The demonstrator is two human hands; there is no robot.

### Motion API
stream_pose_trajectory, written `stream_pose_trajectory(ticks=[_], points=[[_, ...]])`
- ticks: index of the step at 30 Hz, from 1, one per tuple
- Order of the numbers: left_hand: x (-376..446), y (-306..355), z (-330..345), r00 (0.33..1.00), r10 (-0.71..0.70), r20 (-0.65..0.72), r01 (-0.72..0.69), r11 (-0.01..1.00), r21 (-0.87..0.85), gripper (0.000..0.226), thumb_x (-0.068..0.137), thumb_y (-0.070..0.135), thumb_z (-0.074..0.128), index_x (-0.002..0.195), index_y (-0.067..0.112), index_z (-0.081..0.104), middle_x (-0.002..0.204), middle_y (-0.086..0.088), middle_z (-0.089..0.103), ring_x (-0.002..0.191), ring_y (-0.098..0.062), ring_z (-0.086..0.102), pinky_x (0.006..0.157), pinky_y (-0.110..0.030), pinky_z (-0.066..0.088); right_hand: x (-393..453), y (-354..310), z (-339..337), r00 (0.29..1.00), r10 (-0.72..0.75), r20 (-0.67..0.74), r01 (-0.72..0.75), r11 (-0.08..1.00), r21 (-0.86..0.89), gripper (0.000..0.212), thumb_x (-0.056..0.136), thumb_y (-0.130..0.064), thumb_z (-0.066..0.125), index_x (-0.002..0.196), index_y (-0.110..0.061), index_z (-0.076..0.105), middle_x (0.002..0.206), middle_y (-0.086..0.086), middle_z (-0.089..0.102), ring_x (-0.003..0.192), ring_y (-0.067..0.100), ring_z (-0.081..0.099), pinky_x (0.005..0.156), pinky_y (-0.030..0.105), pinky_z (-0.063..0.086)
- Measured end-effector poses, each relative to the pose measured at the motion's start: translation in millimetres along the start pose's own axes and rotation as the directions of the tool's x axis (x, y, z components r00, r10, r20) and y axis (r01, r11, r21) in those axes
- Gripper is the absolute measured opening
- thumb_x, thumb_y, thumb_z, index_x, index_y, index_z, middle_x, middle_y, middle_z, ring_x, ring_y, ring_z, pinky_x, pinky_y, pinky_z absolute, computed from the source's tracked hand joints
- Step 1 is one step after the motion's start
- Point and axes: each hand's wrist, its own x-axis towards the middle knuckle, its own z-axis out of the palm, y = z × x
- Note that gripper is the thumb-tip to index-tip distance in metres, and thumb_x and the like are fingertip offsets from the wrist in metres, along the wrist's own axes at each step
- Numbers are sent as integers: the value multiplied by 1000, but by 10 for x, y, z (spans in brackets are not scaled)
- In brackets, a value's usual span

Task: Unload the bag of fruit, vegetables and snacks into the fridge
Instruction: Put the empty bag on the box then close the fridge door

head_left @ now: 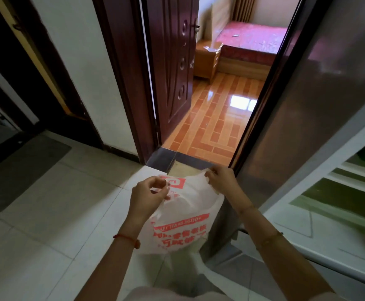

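Two hands, left point(148, 193) and right point(221, 177), fingers pinching one white bag point(183, 218) at its top.

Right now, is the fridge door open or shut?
Open. The fridge door is swung outward, and white shelves inside show at the right.

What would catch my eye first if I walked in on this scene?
Most likely the white plastic bag with red print, low in the middle, its top edge pinched by the left hand and the right hand. Beyond it a doorway shows a glossy orange tiled floor, and the open fridge stands at right.
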Motion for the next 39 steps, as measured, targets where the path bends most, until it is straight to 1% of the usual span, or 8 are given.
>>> stream_pose_trajectory(ticks=[3,9,13,19,26,31,35,39], points=[[166,-89,167,999,-33,7,34,998,-44,15,86,23,76,99,18,70,97,-1,77,89,-18,74,84,-30,58,262,8,83,999,20,-30,-23,995,-98,28,95,-13,45,91,10,59,89,28,63,76,38,57,64,43,46],[511,-296,544,980,-192,60,198,974,-107,17,82,22,80,97,17,72,102,-3,74,99,-24,69,91,-40,58,680,39,299,997,69,22,-61,963,-263,15,93,-9,45,82,-11,55,86,7,61,83,29,58,68,33,43],[715,-388,764,956,-280,88,291,941,-173,13,83,18,79,88,20,68,95,-4,72,91,-24,70,88,-42,60,847,183,402,992,125,22,-110,937,-332,18,88,-6,46,97,-8,61,103,11,66,101,32,57,84,42,49],[905,-530,1093,874,-419,244,484,797,-361,12,91,9,69,102,9,66,111,-15,71,93,-21,70,70,-25,59,978,486,470,959,282,24,-267,930,-252,38,85,-9,51,122,-13,55,124,10,58,115,32,49,98,46,46],[920,-704,1364,822,-473,317,565,747,-350,35,92,8,68,125,0,61,115,-17,67,97,-25,69,65,-24,61,904,607,458,939,332,83,-328,942,-65,53,93,-4,50,145,-11,40,146,11,43,134,31,39,112,44,37],[931,-677,1289,899,-339,277,372,925,-76,27,92,15,67,119,14,67,121,-10,69,107,-21,63,91,-35,56,670,575,365,965,264,13,-263,965,-14,49,98,-16,52,145,-8,41,147,13,44,136,30,39,114,40,34],[899,-471,1096,964,-116,239,91,989,116,34,93,29,67,125,16,63,121,-4,69,98,-13,61,80,-25,51,337,524,215,988,140,-68,-138,990,25,57,99,-29,53,150,-13,32,152,9,38,140,27,34,116,43,34],[780,-278,854,962,164,220,-218,943,250,42,92,32,69,130,17,60,128,-4,66,109,-17,61,87,-23,43,-93,545,74,980,52,-191,-44,998,48,57,97,-46,53,146,-22,36,148,1,43,133,21,44,111,46,41]])
